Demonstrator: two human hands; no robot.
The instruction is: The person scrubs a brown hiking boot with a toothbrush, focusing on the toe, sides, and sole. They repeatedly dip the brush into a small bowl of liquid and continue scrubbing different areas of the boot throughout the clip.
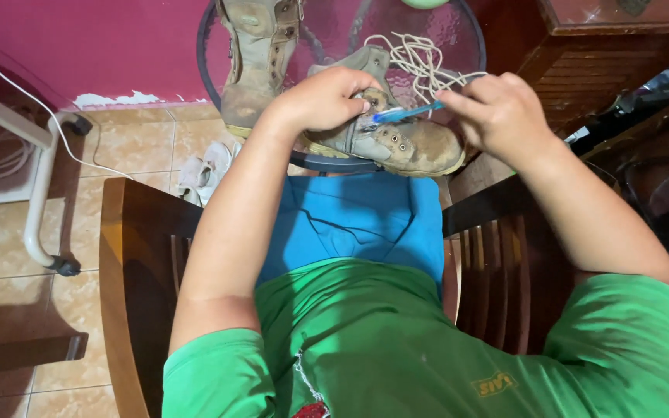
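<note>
Steadying a tan boot (396, 139) at the near edge of the round glass tabletop (470, 35), the left hand (327, 97) clamps its upper, likely to hold it still; the right hand (497, 112) pinches a blue brush (406, 114) against the eyelets; loose laces (420, 58) and a second boot (257, 54) lie behind.

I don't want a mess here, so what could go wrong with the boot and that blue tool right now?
The boot lies near the rim of the round glass table, steadied only by the left hand; a hard push might slide it off. The blue tool in the right hand points toward the left fingers, so a slip could jab them. The loose laces beside it could snag the tool.
</note>
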